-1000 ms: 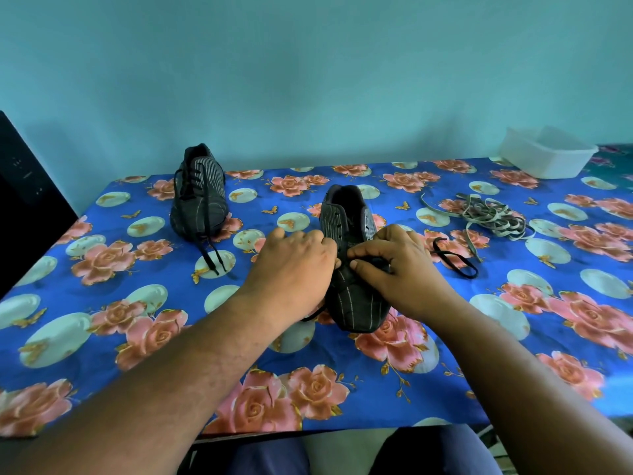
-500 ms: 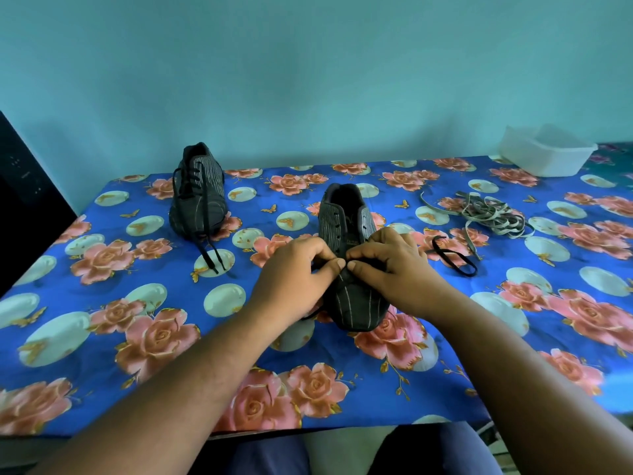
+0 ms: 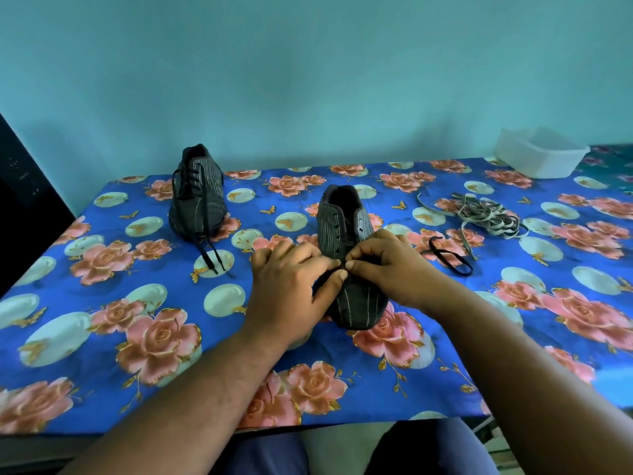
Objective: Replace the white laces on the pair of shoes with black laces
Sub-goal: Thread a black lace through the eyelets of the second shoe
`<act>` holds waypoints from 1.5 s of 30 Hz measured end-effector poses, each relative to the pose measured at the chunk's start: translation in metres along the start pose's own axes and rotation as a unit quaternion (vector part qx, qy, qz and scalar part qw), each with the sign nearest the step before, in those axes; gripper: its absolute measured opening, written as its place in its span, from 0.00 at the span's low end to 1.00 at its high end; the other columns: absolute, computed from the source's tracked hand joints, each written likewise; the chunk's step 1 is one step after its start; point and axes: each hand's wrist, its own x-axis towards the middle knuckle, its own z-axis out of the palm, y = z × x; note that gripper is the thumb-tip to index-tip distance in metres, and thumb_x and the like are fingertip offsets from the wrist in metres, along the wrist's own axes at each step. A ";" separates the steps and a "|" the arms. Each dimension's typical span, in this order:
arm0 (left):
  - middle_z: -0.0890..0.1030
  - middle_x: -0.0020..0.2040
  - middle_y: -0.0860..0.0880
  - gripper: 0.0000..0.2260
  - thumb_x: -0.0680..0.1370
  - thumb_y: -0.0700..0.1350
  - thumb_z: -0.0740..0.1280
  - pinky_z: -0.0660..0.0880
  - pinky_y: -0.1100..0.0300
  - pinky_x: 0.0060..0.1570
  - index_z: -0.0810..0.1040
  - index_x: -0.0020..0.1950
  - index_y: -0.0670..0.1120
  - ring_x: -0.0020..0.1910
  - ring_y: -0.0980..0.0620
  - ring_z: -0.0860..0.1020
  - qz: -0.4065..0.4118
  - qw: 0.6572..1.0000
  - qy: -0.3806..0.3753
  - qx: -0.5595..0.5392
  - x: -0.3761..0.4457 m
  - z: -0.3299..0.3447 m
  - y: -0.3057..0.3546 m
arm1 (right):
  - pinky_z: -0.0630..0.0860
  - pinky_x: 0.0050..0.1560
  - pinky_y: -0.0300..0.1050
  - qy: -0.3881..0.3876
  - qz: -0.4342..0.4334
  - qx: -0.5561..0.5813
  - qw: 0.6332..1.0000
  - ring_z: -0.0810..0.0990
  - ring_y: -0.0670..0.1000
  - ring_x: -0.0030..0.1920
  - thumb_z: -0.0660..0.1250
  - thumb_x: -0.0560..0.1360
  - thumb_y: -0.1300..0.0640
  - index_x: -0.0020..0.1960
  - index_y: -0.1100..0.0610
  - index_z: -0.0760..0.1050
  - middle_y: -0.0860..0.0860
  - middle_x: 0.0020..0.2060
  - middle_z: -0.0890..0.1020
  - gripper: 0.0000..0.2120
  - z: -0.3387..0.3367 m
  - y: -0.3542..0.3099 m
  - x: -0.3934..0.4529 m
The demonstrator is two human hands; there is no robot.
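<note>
head cam | looks forward-down | close over table [image 3: 102, 337] | single view

Both forearms reach forward; left hand [image 3: 291, 289] and right hand [image 3: 390, 265] meet, fingers curled, thumb tips touching.

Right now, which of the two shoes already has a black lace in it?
The left shoe, near the wall: black lace runs through its eyelets. The middle shoe, under both hands, shows bare eyelets.

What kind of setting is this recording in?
Probably a room in a home, not a workshop: a table under a blue floral cloth against a plain teal wall, with a white plastic tub at its corner.
</note>
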 end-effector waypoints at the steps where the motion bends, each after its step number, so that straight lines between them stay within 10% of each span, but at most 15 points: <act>1: 0.79 0.47 0.57 0.14 0.81 0.61 0.62 0.66 0.46 0.51 0.84 0.52 0.56 0.52 0.49 0.77 -0.005 1.000 -0.003 -0.007 0.001 0.000 0.000 | 0.69 0.64 0.65 0.010 0.003 0.015 1.000 0.71 0.54 0.60 0.67 0.72 0.36 0.43 0.35 0.79 0.41 0.48 0.74 0.05 0.000 -0.003 -0.001; 6: 0.79 0.48 0.59 0.13 0.78 0.64 0.63 0.64 0.46 0.54 0.81 0.51 0.58 0.54 0.51 0.76 -0.059 0.997 -0.016 -0.043 0.000 0.003 0.000 | 0.76 0.57 0.57 0.098 0.020 0.054 0.994 0.78 0.52 0.55 0.66 0.72 0.36 0.43 0.40 0.81 0.41 0.44 0.82 0.10 -0.004 -0.006 0.000; 9: 0.76 0.46 0.62 0.13 0.77 0.65 0.63 0.62 0.48 0.55 0.79 0.50 0.58 0.54 0.53 0.75 -0.076 0.996 -0.021 -0.046 -0.001 0.003 0.001 | 0.74 0.34 0.36 0.211 0.037 0.194 0.957 0.74 0.43 0.32 0.68 0.81 0.51 0.47 0.51 0.81 0.49 0.35 0.79 0.07 -0.022 -0.003 0.004; 14: 0.78 0.48 0.60 0.14 0.76 0.66 0.63 0.63 0.46 0.56 0.78 0.48 0.58 0.55 0.53 0.75 -0.091 0.993 -0.021 -0.066 0.001 0.007 -0.002 | 0.67 0.32 0.43 0.383 0.177 0.278 0.863 0.67 0.49 0.31 0.63 0.82 0.54 0.52 0.57 0.79 0.51 0.36 0.73 0.09 -0.058 0.033 0.012; 20: 0.80 0.51 0.60 0.15 0.75 0.67 0.64 0.63 0.46 0.56 0.80 0.50 0.58 0.58 0.54 0.77 -0.100 0.990 -0.019 -0.097 0.002 0.009 -0.003 | 0.72 0.62 0.60 0.216 0.024 -0.007 0.976 0.75 0.56 0.61 0.64 0.77 0.41 0.63 0.41 0.78 0.46 0.57 0.79 0.16 -0.033 0.045 0.003; 31: 0.79 0.62 0.58 0.32 0.74 0.75 0.58 0.60 0.42 0.65 0.71 0.70 0.56 0.63 0.54 0.76 -0.061 0.992 -0.074 -0.077 -0.003 -0.002 0.009 | 0.69 0.55 0.55 0.086 -0.095 -0.125 0.984 0.69 0.49 0.53 0.69 0.76 0.41 0.42 0.37 0.75 0.38 0.44 0.81 0.05 -0.027 0.024 0.003; 39: 0.80 0.61 0.58 0.33 0.72 0.74 0.60 0.60 0.42 0.67 0.70 0.71 0.56 0.64 0.54 0.75 -0.077 0.991 -0.076 -0.077 -0.002 -0.002 0.010 | 0.69 0.41 0.50 0.402 0.161 0.034 0.901 0.77 0.62 0.44 0.62 0.82 0.49 0.51 0.57 0.78 0.55 0.40 0.79 0.12 -0.086 0.072 0.018; 42: 0.79 0.62 0.59 0.33 0.72 0.74 0.61 0.60 0.42 0.67 0.70 0.71 0.56 0.64 0.54 0.74 -0.078 0.991 -0.077 -0.080 -0.003 0.000 0.009 | 0.74 0.54 0.57 0.348 0.218 -0.053 0.910 0.76 0.64 0.57 0.63 0.79 0.47 0.58 0.53 0.79 0.58 0.54 0.80 0.13 -0.083 0.088 0.016; 45: 0.77 0.63 0.58 0.33 0.73 0.74 0.60 0.60 0.44 0.67 0.70 0.71 0.56 0.65 0.54 0.74 -0.082 0.990 -0.081 -0.080 -0.003 0.002 0.009 | 0.69 0.66 0.63 0.266 0.068 -0.111 0.955 0.71 0.62 0.67 0.65 0.78 0.43 0.67 0.46 0.76 0.54 0.63 0.77 0.18 -0.060 0.071 0.008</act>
